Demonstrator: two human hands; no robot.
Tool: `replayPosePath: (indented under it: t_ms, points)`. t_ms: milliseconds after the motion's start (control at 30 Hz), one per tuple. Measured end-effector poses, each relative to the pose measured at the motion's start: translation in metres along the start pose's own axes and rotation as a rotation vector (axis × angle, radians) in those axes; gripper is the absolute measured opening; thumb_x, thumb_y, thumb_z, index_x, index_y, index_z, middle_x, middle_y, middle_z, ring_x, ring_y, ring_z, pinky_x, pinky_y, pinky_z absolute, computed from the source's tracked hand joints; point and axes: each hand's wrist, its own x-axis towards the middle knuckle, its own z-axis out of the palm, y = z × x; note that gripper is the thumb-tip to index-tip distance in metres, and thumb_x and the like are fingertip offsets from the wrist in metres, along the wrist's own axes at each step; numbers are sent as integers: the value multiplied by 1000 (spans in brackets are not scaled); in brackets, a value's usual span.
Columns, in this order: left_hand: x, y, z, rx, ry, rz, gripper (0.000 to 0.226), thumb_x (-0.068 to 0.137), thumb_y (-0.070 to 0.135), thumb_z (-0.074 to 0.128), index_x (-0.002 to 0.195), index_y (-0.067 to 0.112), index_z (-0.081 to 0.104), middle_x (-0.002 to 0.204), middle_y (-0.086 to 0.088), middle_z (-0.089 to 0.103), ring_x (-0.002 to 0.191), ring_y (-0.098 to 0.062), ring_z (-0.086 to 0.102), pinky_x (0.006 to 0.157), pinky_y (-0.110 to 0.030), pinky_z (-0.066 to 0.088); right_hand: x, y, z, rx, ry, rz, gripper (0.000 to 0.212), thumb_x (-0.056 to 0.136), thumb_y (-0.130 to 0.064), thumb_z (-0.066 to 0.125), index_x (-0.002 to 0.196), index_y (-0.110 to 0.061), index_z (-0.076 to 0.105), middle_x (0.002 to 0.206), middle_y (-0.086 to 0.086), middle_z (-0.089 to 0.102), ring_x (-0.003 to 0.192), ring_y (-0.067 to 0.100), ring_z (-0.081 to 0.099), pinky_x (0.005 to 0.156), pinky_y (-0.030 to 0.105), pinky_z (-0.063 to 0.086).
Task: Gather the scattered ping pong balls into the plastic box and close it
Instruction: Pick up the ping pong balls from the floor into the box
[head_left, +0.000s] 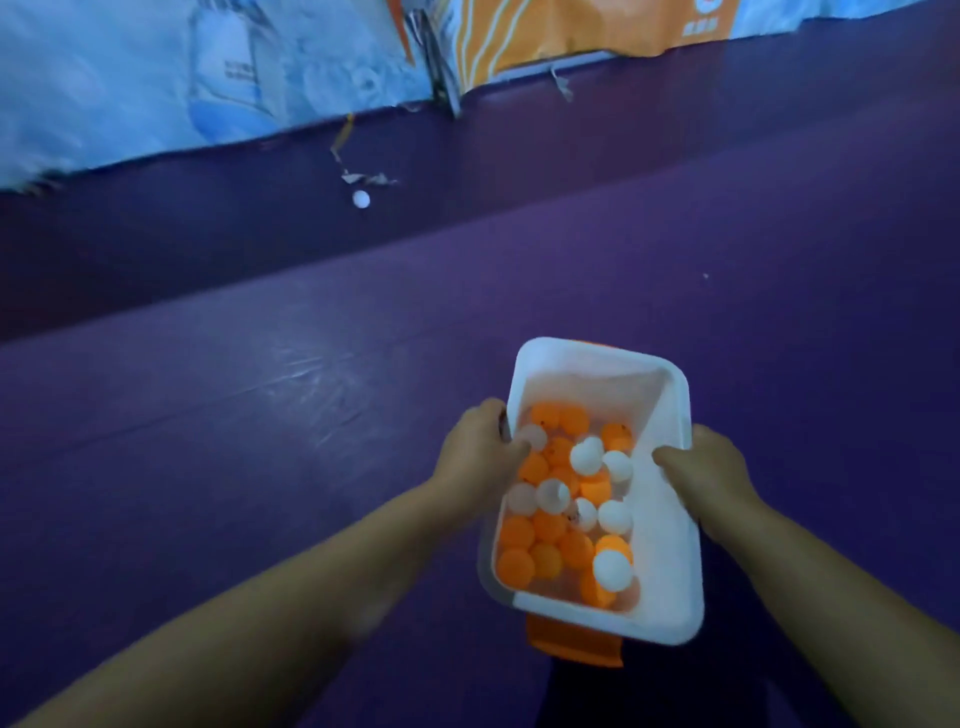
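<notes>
Above a purple floor, a person holds a white plastic box with both hands, one on each long side. The left hand grips the left rim, its fingers curled over the edge and reaching into the box, where they touch a pale ball. The right hand clasps the right rim, thumb lying over the inner wall and the other fingers hidden behind the outside. Both bare forearms stretch up from the bottom corners of the view.

The box is open, with no lid on it. An orange latch hangs from its near end, and a sliver of orange shows at the far end. Inside lies a heap of balls, mostly orange with several white ones mixed among them; they cover the bottom and gather toward the near end, while the far inner wall is bare.

Well apart from the box, up the floor to the left, a single white ball rests near the foot of a barrier printed in blue and white. Just above that ball lie scraps of torn paper. Further right, the barrier turns orange and white, and a dark gap with a stand separates the two panels. A seam runs diagonally across the floor between the box and the loose ball.
</notes>
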Motion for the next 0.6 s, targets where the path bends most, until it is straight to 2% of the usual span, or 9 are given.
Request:
replayPosePath:
  t_ms: [133, 400, 467, 600]
  points:
    - [15, 30, -15, -154, 129, -72, 7, 79, 15, 57, 85, 12, 55, 76, 3, 57, 65, -11, 50, 55, -25, 40, 20, -30, -19, 38, -11, -36, 5, 80, -9, 55, 80, -9, 60, 79, 9, 63, 68, 23, 59, 55, 28, 45]
    - [-18, 122, -62, -444, 318, -253, 5, 78, 20, 61, 77, 22, 57, 73, 10, 60, 65, -5, 55, 48, -10, 40, -5, -104, -93, -86, -90, -90, 11, 84, -25, 57, 92, -17, 57, 84, -2, 60, 73, 14, 58, 55, 29, 44]
    - [-34, 151, -86, -475, 347, -293, 9, 79, 21, 62, 75, 26, 55, 73, 11, 59, 66, -5, 55, 49, -9, 40, -25, -128, -115, -159, -122, -73, 12, 84, -26, 55, 94, -19, 58, 85, -1, 60, 75, 15, 58, 57, 29, 44]
    - [-58, 211, -155, -457, 333, -333, 4, 82, 21, 62, 85, 21, 59, 76, 12, 59, 68, -5, 56, 50, -10, 40, -66, -202, -162, -282, -182, -92, 10, 88, -22, 48, 95, -21, 56, 82, -2, 59, 68, 9, 53, 50, 23, 37]
